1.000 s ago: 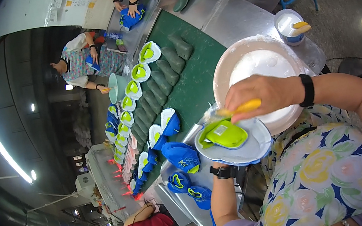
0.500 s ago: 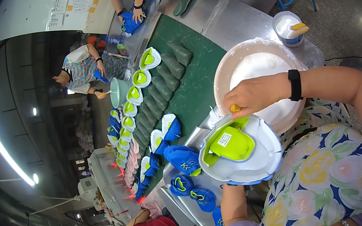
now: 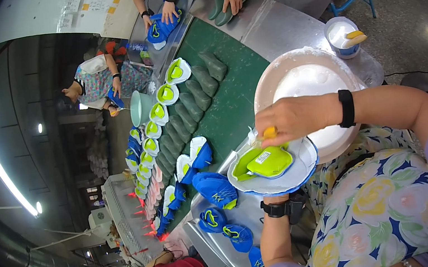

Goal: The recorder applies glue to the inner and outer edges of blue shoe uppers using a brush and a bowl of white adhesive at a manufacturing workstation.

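The right hand (image 3: 288, 119) closes its fingers around a yellow handle (image 3: 270, 132), its far end hidden, above a blue-and-white shoe upper with lime-green lining (image 3: 271, 163). The left hand (image 3: 277, 199) is under that upper; its grip is hidden, so I cannot tell it. The upper is held up by the lower-left rim of a round pale-pink basin (image 3: 261, 91) of white liquid (image 3: 310, 80). This piece looks mid-work; white-rimmed uppers (image 3: 158, 113) along the green belt's (image 3: 234, 48) left edge may be done, and whether blue uppers (image 3: 215, 188) beside its lower edge are left is unclear
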`<state>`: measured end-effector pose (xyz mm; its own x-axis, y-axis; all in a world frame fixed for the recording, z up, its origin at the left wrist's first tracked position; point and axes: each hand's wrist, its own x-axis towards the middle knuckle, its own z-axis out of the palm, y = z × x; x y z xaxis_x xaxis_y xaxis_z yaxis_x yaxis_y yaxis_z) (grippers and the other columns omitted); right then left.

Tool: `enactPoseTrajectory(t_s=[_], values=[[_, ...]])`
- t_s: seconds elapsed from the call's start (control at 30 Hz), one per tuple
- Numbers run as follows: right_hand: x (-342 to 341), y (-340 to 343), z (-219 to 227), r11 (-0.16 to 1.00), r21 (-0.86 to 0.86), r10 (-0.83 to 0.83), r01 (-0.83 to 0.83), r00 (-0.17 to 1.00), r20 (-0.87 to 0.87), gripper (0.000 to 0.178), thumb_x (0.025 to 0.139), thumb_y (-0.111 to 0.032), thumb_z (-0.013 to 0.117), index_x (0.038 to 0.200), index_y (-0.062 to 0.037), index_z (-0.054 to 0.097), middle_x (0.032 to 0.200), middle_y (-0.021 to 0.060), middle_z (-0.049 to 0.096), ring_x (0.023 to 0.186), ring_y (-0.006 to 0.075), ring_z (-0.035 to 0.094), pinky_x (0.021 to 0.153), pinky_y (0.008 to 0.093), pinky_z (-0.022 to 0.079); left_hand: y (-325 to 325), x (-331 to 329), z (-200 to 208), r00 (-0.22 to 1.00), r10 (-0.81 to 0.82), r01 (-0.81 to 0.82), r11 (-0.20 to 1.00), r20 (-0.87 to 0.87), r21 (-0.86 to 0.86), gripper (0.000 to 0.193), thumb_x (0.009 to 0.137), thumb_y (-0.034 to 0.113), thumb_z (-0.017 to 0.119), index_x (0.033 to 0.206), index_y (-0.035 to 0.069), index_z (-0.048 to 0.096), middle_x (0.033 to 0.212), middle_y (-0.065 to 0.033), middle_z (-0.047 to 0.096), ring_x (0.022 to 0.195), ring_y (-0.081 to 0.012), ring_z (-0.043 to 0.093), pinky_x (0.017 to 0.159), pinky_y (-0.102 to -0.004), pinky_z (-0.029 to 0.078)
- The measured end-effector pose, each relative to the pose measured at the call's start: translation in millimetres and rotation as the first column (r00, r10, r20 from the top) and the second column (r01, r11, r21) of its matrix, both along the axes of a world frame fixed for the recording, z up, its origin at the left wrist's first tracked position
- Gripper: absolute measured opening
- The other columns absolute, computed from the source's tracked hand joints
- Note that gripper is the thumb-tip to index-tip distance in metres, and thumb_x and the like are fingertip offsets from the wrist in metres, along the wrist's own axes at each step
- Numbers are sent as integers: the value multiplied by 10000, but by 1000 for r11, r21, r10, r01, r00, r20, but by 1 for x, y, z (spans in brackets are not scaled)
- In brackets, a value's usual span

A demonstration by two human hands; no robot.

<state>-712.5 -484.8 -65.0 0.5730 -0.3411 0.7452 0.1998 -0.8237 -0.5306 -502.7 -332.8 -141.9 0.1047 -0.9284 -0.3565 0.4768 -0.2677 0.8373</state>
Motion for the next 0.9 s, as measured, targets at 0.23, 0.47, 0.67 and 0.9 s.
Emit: enactPoseTrajectory(t_s=[0.23,0.47,0.67,0.9], values=[[-14,-25,-6,907,392,-52,152,966,-254,315,871,-268,698,828,12,560,729,205,642,657,354,657,609,387,517,-5,-1,3,999,19,-19,1000,30,-16,458,1021,366,501,1366,65,507,1254,-101,617,1060,-249,650,900,-417,565],[-33,-39,-3,750,620,70,229,906,-418,374,876,-297,697,928,70,641,771,191,693,636,261,678,574,329,510,-12,-2,10,997,46,-44,999,58,-32,458,1021,366,503,1367,66,505,1251,-101,618,1053,-250,653,890,-415,571],[-60,-27,-1,895,408,-122,183,978,-171,252,884,-234,684,941,6,629,827,172,670,730,313,669,676,349,527,-28,1,18,990,37,-28,997,138,-69,459,1021,367,505,1368,67,504,1249,-100,618,1047,-250,656,881,-413,576],[-60,-14,-30,987,-151,44,-59,993,-106,103,835,-126,677,895,-76,610,872,79,619,859,264,650,735,373,537,-35,-3,29,955,236,-212,967,179,-144,373,1012,352,547,1268,82,565,1100,-90,661,891,-232,680,736,-413,597]])
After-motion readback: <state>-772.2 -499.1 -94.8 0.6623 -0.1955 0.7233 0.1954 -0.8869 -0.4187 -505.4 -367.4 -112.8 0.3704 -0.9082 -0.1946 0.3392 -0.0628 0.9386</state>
